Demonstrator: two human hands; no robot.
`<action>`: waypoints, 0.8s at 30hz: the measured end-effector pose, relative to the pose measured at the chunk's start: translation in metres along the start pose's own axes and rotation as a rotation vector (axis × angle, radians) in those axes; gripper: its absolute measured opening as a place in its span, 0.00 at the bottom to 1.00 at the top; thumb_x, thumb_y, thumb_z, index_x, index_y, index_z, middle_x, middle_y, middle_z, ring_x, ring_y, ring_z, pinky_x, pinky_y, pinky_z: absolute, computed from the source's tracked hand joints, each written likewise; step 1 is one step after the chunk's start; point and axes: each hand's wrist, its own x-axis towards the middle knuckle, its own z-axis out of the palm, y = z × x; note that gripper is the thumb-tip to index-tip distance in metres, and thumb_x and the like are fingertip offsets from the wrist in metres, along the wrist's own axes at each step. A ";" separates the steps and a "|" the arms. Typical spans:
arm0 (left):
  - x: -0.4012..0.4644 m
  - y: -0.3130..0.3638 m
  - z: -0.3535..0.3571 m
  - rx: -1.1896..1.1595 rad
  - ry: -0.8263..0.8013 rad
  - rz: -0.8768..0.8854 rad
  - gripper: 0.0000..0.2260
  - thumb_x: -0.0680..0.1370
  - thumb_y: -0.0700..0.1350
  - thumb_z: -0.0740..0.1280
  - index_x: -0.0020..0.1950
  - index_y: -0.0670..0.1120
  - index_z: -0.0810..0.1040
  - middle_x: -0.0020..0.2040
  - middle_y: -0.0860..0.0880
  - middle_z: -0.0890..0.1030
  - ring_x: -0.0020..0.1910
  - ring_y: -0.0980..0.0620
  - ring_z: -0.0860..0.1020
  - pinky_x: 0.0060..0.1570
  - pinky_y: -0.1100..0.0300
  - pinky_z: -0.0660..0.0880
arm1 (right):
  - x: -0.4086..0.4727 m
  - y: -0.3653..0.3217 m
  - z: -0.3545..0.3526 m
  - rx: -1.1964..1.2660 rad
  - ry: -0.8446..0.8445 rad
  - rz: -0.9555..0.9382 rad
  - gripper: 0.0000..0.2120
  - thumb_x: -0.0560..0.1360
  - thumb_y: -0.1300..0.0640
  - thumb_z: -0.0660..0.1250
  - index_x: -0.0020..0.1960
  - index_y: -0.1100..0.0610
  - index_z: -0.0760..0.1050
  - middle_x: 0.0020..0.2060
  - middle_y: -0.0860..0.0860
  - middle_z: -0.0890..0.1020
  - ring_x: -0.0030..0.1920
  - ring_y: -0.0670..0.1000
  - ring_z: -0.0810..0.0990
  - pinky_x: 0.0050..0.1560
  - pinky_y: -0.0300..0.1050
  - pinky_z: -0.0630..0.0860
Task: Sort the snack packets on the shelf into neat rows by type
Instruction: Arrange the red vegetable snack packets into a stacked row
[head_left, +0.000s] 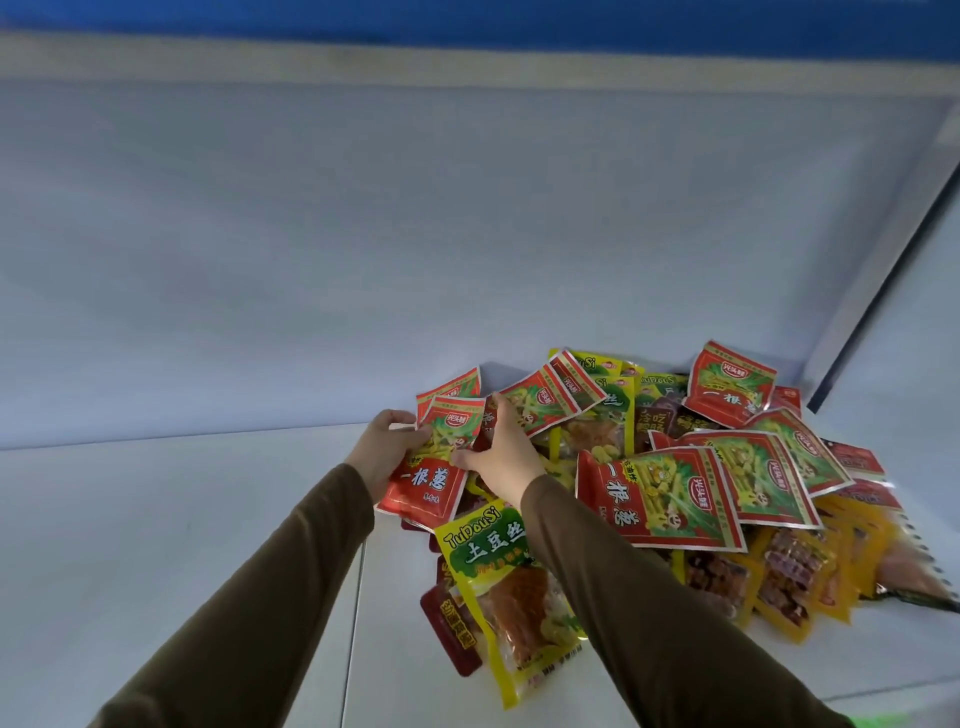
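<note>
a red packet (431, 467) is gripped by the left hand (387, 447); the right hand (506, 457) (fingers spread, holding nothing) is laid on the next red one (540, 400), just right.

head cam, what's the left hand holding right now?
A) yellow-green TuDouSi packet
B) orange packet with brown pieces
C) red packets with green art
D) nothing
C: the left hand grips a small stack of red packets at the pile's left edge; the yellow-green TuDouSi packet lies nearer the camera, untouched.
</note>
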 end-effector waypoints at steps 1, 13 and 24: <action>-0.001 0.000 -0.001 -0.057 0.003 0.013 0.20 0.78 0.44 0.74 0.64 0.49 0.69 0.58 0.38 0.83 0.50 0.37 0.85 0.56 0.38 0.81 | 0.001 0.001 0.003 0.090 -0.009 0.005 0.46 0.76 0.56 0.75 0.82 0.50 0.48 0.74 0.53 0.71 0.72 0.55 0.72 0.71 0.56 0.71; -0.028 0.012 -0.018 -0.108 -0.305 0.217 0.26 0.76 0.46 0.74 0.72 0.44 0.72 0.64 0.39 0.82 0.56 0.40 0.84 0.51 0.48 0.83 | -0.005 -0.008 0.008 0.630 0.072 0.087 0.07 0.81 0.54 0.68 0.58 0.54 0.79 0.51 0.54 0.86 0.48 0.55 0.87 0.50 0.53 0.85; 0.005 0.047 0.022 0.220 -0.416 0.241 0.22 0.77 0.42 0.73 0.70 0.49 0.71 0.58 0.44 0.85 0.54 0.41 0.85 0.47 0.51 0.83 | -0.011 0.015 -0.014 0.967 0.438 0.292 0.36 0.72 0.59 0.78 0.73 0.53 0.63 0.65 0.51 0.76 0.56 0.51 0.80 0.47 0.47 0.77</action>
